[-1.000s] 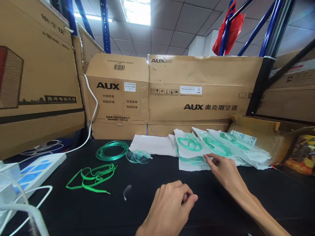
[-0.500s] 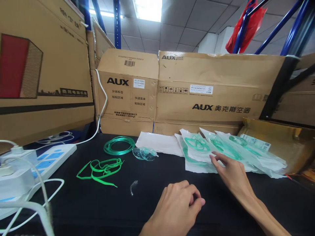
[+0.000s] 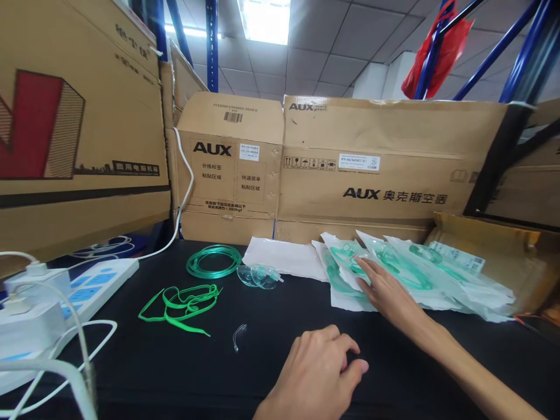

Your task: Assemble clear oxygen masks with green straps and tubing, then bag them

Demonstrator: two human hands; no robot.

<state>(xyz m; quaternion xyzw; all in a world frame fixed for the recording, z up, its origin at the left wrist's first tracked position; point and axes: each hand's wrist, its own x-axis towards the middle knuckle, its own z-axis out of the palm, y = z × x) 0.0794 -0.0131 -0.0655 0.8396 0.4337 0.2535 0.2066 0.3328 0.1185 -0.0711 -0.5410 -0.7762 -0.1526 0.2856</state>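
My left hand (image 3: 315, 368) rests low over the black table, fingers loosely curled, with a gap between thumb and forefinger and nothing in it. Reaching to the clear packets, my right hand (image 3: 387, 291) has its fingers stretched out on or just over the leftmost packet (image 3: 339, 256); contact is hard to tell. Green tubing shows through the packets' film. Left of my hands lie a coil of green tubing (image 3: 214, 274), a clear oxygen mask (image 3: 261, 276), a bright green elastic strap (image 3: 186, 304) and a small bent clear tube piece (image 3: 237, 337).
A flat white packet (image 3: 284, 256) lies at the back, beside the other packets (image 3: 459, 280). On the left stands a white power strip (image 3: 98, 283) with plugs and loose white cables. Cardboard boxes (image 3: 394, 134) wall off the back, and another box (image 3: 87, 105) overhangs the left side.
My right hand has moved left and slightly forward over the leftmost packet, its fingers straightening out. My left hand has barely shifted. The whole view has moved slightly.
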